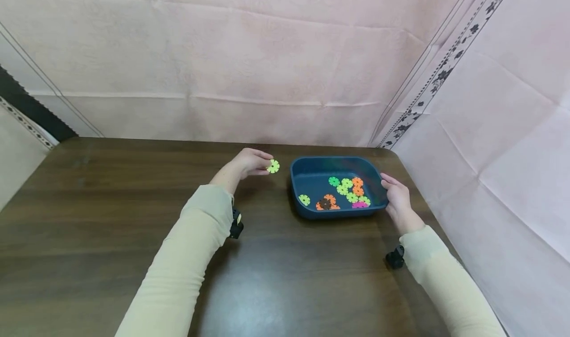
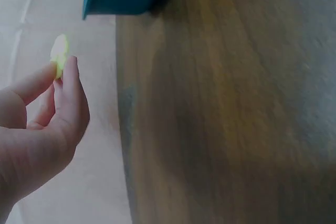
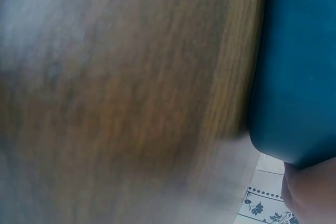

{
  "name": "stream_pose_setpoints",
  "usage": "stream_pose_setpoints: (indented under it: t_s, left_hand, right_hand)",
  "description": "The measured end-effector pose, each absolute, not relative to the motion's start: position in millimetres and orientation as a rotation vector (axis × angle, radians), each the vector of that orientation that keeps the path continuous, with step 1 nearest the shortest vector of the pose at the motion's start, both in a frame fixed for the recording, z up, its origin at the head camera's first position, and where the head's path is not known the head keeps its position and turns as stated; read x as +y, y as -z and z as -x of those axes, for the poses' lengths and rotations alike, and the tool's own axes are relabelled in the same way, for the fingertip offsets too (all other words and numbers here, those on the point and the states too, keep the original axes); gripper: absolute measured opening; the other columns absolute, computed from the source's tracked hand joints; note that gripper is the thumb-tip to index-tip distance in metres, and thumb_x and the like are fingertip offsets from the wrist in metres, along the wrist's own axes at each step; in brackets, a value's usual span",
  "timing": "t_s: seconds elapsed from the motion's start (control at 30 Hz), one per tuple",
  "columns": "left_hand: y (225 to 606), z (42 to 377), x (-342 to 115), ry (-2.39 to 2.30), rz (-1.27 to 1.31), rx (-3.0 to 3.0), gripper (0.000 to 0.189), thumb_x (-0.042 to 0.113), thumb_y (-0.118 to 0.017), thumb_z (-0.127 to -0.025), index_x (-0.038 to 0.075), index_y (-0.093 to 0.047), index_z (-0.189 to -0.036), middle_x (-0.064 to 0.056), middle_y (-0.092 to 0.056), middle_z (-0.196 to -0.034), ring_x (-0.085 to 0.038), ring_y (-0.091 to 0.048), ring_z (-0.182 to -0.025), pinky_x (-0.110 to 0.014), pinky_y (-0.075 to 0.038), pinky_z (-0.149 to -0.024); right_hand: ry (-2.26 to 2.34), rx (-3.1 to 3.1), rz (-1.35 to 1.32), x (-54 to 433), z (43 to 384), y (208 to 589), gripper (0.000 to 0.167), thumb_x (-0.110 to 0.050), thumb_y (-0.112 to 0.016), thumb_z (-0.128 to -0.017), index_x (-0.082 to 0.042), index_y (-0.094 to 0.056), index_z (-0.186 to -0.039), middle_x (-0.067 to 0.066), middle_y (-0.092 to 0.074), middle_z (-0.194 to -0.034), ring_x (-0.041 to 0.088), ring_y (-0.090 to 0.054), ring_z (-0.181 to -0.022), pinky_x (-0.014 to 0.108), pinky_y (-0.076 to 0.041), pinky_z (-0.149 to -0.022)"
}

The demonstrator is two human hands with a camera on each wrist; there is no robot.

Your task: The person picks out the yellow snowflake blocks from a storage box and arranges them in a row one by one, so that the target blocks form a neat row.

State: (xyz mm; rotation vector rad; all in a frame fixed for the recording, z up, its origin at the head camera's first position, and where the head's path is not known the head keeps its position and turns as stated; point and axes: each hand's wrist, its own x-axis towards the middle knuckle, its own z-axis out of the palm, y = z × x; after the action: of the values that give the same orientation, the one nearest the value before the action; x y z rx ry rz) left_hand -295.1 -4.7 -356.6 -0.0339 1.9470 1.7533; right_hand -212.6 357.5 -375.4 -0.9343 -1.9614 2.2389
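Yellow-green disc [image 1: 273,166], flower-shaped & notched, pinched btwn thumb & fingers of the L hand [image 1: 247,166]. Fingers nearly closed, gap only abt the disc's thickness. It seems to be above the desk [image 1: 262,267], apart from the tray.

Blue tray [image 1: 313,165] sits at abt 3–4 o'clock from the disc. R hand [image 1: 398,198] grips its 3 o'clock end, fingers curled at the rim. In it: a lone yellow-green piece [image 1: 304,200] at 8 o'clock; an orange & brown cluster [image 1: 325,204] at 6–7; a magenta piece [image 1: 359,205] at 5; green, yellow-green & orange pieces [image 1: 347,182] from centre toward 2.

Step in hand, prob.: L hand handling one disc while R hand steadies the tray. Next move likely calls for a still tray & light, controlled pinch.

Hard to tell: R fingertips mostly hidden; R wrist view is blurred, w/ the hand cut off at 4–5 o'clock. Low-side pieces overlap, can't count. Tray's underside hidden; can't tell if fully flat.
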Motion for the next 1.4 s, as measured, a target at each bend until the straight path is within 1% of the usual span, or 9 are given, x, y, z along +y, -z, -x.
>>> stream_pose_setpoints:
  t_s: [0.13,0.27,0.43,0.67,0.87,0.97,1.1,1.17,1.4]
  left_hand:
    - [367,294,-13,-1.693,0.063,1.951,0.037,-0.003,-0.054,-0.090,-0.009,-0.051,-0.127,-0.010,-0.057,-0.102,-0.007,-0.057,-0.071,-0.018,-0.056,-0.071]
    - [378,292,-22,-1.629,0.049,1.950,0.037,-0.004,-0.053,-0.090,-0.011,-0.050,-0.126,-0.007,-0.056,-0.093,-0.005,-0.057,-0.069,-0.018,-0.056,-0.071]
    - [390,290,-28,-1.510,0.045,1.989,0.036,-0.006,-0.052,-0.090,-0.010,-0.052,-0.126,-0.007,-0.057,-0.093,-0.006,-0.057,-0.069,-0.015,-0.054,-0.066]
    - [393,285,-30,-1.379,0.032,2.091,0.031,-0.005,-0.053,-0.090,-0.009,-0.057,-0.120,-0.012,-0.059,-0.101,-0.008,-0.056,-0.071,-0.019,-0.055,-0.070]
    - [393,281,-28,-1.316,0.000,2.200,0.029,-0.004,-0.056,-0.087,-0.009,-0.061,-0.115,-0.008,-0.058,-0.089,-0.009,-0.053,-0.067,-0.018,-0.053,-0.063]
    - [389,280,-27,-1.268,-0.056,2.265,0.029,0.004,-0.057,-0.089,-0.006,-0.061,-0.116,-0.009,-0.060,-0.094,-0.013,-0.054,-0.077,-0.021,-0.055,-0.068]
    - [380,283,-19,-1.277,-0.178,2.315,0.033,0.014,-0.059,-0.091,-0.003,-0.061,-0.118,-0.017,-0.061,-0.117,-0.026,-0.059,-0.102,-0.031,-0.056,-0.083]
    - [375,286,-12,-1.326,-0.240,2.317,0.033,0.016,-0.060,-0.091,-0.002,-0.061,-0.119,-0.020,-0.060,-0.122,-0.030,-0.058,-0.109,-0.035,-0.055,-0.087]
    - [360,290,23,-1.468,-0.474,2.240,0.033,0.015,-0.061,-0.090,-0.001,-0.059,-0.119,-0.018,-0.062,-0.117,-0.035,-0.059,-0.110,-0.040,-0.053,-0.090]
  right_hand:
    - [-2.251,-1.962,0.938,359,212,375,0.046,-0.015,-0.037,-0.100,-0.015,-0.034,-0.145,-0.001,-0.019,-0.157,0.016,-0.025,-0.141,0.032,-0.024,-0.116]
    - [-2.258,-1.957,0.944,359,213,375,0.046,-0.016,-0.038,-0.100,-0.016,-0.033,-0.145,-0.002,-0.020,-0.157,0.015,-0.026,-0.140,0.031,-0.024,-0.116]
    - [-2.290,-1.910,0.942,360,214,376,0.047,-0.015,-0.040,-0.099,-0.015,-0.033,-0.146,-0.001,-0.022,-0.156,0.013,-0.030,-0.137,0.031,-0.025,-0.116]
    - [-2.304,-1.888,0.928,360,215,377,0.047,-0.013,-0.041,-0.099,-0.015,-0.033,-0.145,0.000,-0.024,-0.155,0.012,-0.033,-0.135,0.031,-0.026,-0.115]
    - [-2.289,-1.916,0.936,359,215,375,0.047,-0.014,-0.040,-0.099,-0.015,-0.033,-0.145,-0.001,-0.022,-0.156,0.014,-0.029,-0.138,0.031,-0.026,-0.115]
    - [-2.282,-1.930,0.935,360,215,375,0.047,-0.014,-0.040,-0.099,-0.015,-0.032,-0.146,-0.001,-0.021,-0.156,0.014,-0.027,-0.139,0.031,-0.025,-0.115]
    - [-2.277,-1.927,0.928,361,216,376,0.047,-0.014,-0.040,-0.099,-0.015,-0.033,-0.145,-0.001,-0.022,-0.156,0.014,-0.030,-0.138,0.032,-0.025,-0.115]
    - [-2.276,-1.926,0.923,361,216,377,0.047,-0.014,-0.040,-0.099,-0.014,-0.033,-0.145,0.000,-0.022,-0.156,0.014,-0.030,-0.137,0.032,-0.026,-0.115]
    - [-2.254,-1.976,0.917,360,215,380,0.046,-0.017,-0.038,-0.100,-0.015,-0.032,-0.146,0.000,-0.020,-0.156,0.015,-0.026,-0.140,0.032,-0.025,-0.116]
